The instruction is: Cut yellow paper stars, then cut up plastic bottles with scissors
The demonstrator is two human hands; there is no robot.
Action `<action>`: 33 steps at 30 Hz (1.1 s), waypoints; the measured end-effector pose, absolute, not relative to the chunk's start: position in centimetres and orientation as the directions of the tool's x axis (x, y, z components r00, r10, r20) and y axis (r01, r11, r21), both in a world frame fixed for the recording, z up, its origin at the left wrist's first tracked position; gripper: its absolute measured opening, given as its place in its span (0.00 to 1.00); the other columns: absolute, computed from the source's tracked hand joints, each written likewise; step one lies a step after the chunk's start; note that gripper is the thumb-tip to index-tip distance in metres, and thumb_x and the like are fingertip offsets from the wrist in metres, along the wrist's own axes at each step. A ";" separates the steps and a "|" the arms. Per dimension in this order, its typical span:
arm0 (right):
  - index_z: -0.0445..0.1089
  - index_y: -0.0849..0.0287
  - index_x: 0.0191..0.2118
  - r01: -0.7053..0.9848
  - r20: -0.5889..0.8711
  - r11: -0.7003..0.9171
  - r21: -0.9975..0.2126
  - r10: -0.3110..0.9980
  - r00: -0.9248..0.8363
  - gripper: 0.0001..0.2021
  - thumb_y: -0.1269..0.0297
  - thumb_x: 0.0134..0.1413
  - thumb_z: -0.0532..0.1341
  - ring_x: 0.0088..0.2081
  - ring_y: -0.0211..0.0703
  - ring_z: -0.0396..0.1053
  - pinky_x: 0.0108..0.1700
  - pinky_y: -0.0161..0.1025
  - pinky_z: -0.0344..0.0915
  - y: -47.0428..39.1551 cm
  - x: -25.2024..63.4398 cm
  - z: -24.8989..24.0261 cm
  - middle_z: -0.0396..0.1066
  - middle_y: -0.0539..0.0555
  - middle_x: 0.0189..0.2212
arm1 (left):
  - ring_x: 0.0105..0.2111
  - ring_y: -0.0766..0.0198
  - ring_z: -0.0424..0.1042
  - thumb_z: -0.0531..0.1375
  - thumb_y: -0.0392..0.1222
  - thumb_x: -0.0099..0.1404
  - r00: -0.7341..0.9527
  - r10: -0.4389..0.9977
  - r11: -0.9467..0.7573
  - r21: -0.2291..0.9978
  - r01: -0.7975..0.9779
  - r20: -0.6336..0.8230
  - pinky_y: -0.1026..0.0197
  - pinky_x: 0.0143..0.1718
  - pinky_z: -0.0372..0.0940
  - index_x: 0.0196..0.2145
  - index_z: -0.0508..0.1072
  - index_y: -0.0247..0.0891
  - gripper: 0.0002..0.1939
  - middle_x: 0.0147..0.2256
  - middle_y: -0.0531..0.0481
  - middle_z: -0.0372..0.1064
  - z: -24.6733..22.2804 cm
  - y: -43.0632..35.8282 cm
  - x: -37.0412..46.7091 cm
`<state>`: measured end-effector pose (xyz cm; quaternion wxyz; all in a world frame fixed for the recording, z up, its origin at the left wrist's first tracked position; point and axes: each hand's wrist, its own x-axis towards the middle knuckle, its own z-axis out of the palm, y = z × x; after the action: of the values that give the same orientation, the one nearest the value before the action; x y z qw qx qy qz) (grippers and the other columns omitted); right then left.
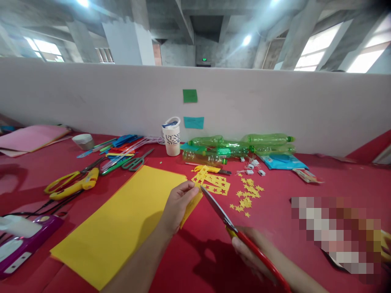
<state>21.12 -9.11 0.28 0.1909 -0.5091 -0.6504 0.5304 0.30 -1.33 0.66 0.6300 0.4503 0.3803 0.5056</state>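
My left hand (179,203) pinches a narrow yellow paper strip (191,209) over the table. My right hand (252,248) is closed on red-handled scissors (218,207), whose blade tips are close to the strip's upper end. Large yellow sheets (119,221) lie to the left, partly under my left forearm. Beyond my hands are yellow strips with star-shaped holes (220,185) and a yellow cutter (209,169). Several small yellow paper stars (247,197) are scattered to their right.
Green plastic bottles (238,146) and a white cup (172,138) stand or lie along the wall. At left are a yellow glue gun (79,187), more scissors (137,160) and a purple power strip (27,244). A blue packet (282,161) lies back right.
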 end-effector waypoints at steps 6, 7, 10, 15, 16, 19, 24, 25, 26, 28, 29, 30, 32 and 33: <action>0.54 0.58 0.26 0.452 -0.311 -0.101 -0.886 0.852 -0.420 0.22 0.42 0.56 0.49 0.17 0.29 0.51 0.18 0.29 0.46 -9.2 21.0 0.9 0.53 0.43 0.16 | 0.20 0.74 0.56 0.59 0.44 0.58 0.173 0.984 0.082 0.957 -0.277 -0.034 0.71 0.22 0.52 0.25 0.66 0.36 0.10 0.19 0.57 0.57 0.8 -1.2 0.0; 0.54 0.58 0.26 0.455 -0.312 -0.101 -0.885 0.853 -0.418 0.22 0.42 0.56 0.49 0.17 0.29 0.51 0.18 0.29 0.46 -9.2 21.0 0.9 0.53 0.43 0.16 | 0.20 0.74 0.56 0.59 0.44 0.58 0.170 0.985 0.075 0.960 -0.269 -0.029 0.71 0.22 0.52 0.25 0.66 0.36 0.10 0.19 0.58 0.57 0.9 -1.2 -0.1; 0.53 0.57 0.26 0.471 -0.310 -0.091 -0.878 0.857 -0.412 0.22 0.41 0.54 0.52 0.17 0.29 0.51 0.18 0.29 0.46 -9.1 21.2 0.6 0.53 0.43 0.16 | 0.20 0.74 0.56 0.59 0.44 0.57 0.163 0.986 0.053 0.968 -0.246 -0.013 0.70 0.22 0.52 0.24 0.66 0.36 0.10 0.19 0.57 0.57 0.9 -1.1 -0.2; 0.52 0.57 0.25 0.458 -0.296 -0.081 -0.885 0.857 -0.421 0.22 0.42 0.53 0.54 0.17 0.29 0.51 0.18 0.29 0.46 -8.9 21.3 0.3 0.53 0.43 0.16 | 0.21 0.72 0.58 0.59 0.45 0.57 0.211 0.977 0.053 0.985 -0.163 -0.018 0.69 0.22 0.54 0.25 0.67 0.36 0.10 0.21 0.56 0.60 0.5 -1.0 -0.3; 0.53 0.57 0.25 0.456 -0.299 -0.085 -0.886 0.855 -0.423 0.22 0.42 0.53 0.54 0.17 0.29 0.51 0.18 0.29 0.46 -8.9 21.2 0.4 0.53 0.43 0.16 | 0.21 0.72 0.58 0.59 0.46 0.58 0.213 0.977 0.045 0.987 -0.152 -0.011 0.69 0.22 0.54 0.25 0.67 0.36 0.10 0.21 0.55 0.59 0.5 -1.0 -0.4; 0.53 0.57 0.26 0.454 -0.308 -0.092 -0.886 0.848 -0.430 0.22 0.42 0.54 0.53 0.17 0.30 0.51 0.18 0.29 0.47 -8.9 21.2 0.7 0.53 0.43 0.16 | 0.21 0.72 0.57 0.59 0.45 0.58 0.220 0.975 0.019 0.991 -0.135 0.011 0.69 0.22 0.53 0.24 0.67 0.35 0.11 0.21 0.56 0.58 0.5 -0.8 -0.5; 0.53 0.57 0.26 0.469 -0.330 -0.123 -0.874 0.860 -0.389 0.23 0.41 0.53 0.52 0.17 0.29 0.51 0.18 0.28 0.47 -9.0 21.2 0.6 0.52 0.43 0.16 | 0.21 0.72 0.56 0.59 0.45 0.57 0.244 0.970 0.027 0.992 -0.126 0.005 0.69 0.22 0.52 0.23 0.67 0.35 0.11 0.21 0.56 0.57 0.6 -0.7 -0.7; 0.53 0.57 0.25 0.471 -0.339 -0.136 -0.872 0.861 -0.380 0.23 0.40 0.53 0.53 0.16 0.29 0.51 0.17 0.28 0.47 -9.0 21.2 0.5 0.52 0.42 0.16 | 0.21 0.72 0.56 0.59 0.45 0.57 0.245 0.970 0.029 0.991 -0.129 0.004 0.69 0.22 0.52 0.24 0.67 0.35 0.11 0.21 0.56 0.58 0.6 -0.7 -0.8; 0.53 0.57 0.25 0.470 -0.348 -0.149 -0.870 0.861 -0.370 0.23 0.40 0.52 0.53 0.16 0.29 0.50 0.17 0.28 0.47 -9.0 21.2 0.3 0.51 0.42 0.15 | 0.21 0.72 0.57 0.59 0.45 0.57 0.247 0.969 0.032 0.991 -0.131 0.002 0.69 0.23 0.52 0.24 0.67 0.35 0.11 0.20 0.56 0.58 0.6 -0.7 -0.8; 0.53 0.57 0.24 0.461 -0.363 -0.175 -0.870 0.860 -0.359 0.24 0.38 0.51 0.53 0.15 0.28 0.49 0.16 0.28 0.46 -8.9 21.2 -0.2 0.51 0.42 0.14 | 0.22 0.72 0.57 0.59 0.45 0.57 0.257 0.966 0.040 0.991 -0.129 -0.006 0.69 0.23 0.53 0.24 0.67 0.35 0.11 0.20 0.56 0.58 0.7 -0.8 -0.8; 0.53 0.57 0.24 0.453 -0.363 -0.180 -0.873 0.860 -0.359 0.25 0.38 0.50 0.53 0.14 0.28 0.49 0.15 0.28 0.46 -8.9 21.2 -0.4 0.50 0.41 0.13 | 0.22 0.71 0.58 0.59 0.46 0.57 0.262 0.965 0.042 0.991 -0.125 -0.008 0.69 0.23 0.53 0.25 0.68 0.35 0.11 0.21 0.56 0.58 0.8 -0.8 -0.8; 0.53 0.57 0.24 0.442 -0.359 -0.181 -0.878 0.861 -0.361 0.25 0.38 0.50 0.53 0.13 0.28 0.49 0.14 0.28 0.46 -8.9 21.2 -0.5 0.50 0.41 0.13 | 0.22 0.71 0.58 0.59 0.46 0.57 0.263 0.965 0.041 0.992 -0.118 -0.008 0.68 0.24 0.54 0.25 0.68 0.35 0.11 0.21 0.56 0.59 0.8 -0.8 -0.8; 0.53 0.57 0.24 0.410 -0.355 -0.198 -0.890 0.866 -0.352 0.25 0.37 0.50 0.52 0.12 0.27 0.50 0.14 0.27 0.47 -8.9 21.1 -0.9 0.51 0.41 0.12 | 0.23 0.70 0.60 0.59 0.46 0.57 0.251 0.968 0.032 0.993 -0.112 -0.003 0.68 0.25 0.55 0.26 0.68 0.35 0.11 0.22 0.55 0.60 0.9 -0.7 -0.8; 0.53 0.57 0.24 0.387 -0.356 -0.218 -0.896 0.873 -0.333 0.25 0.36 0.50 0.52 0.12 0.27 0.50 0.14 0.27 0.47 -8.9 21.2 -1.0 0.51 0.41 0.12 | 0.23 0.70 0.60 0.59 0.47 0.57 0.235 0.972 0.027 0.993 -0.113 0.000 0.68 0.25 0.56 0.26 0.69 0.35 0.11 0.22 0.55 0.61 0.8 -0.6 -0.7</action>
<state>21.15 -8.95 -0.98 0.2144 -0.5363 -0.5874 0.5669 -0.75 -0.59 0.84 0.5871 0.5223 0.4110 0.4622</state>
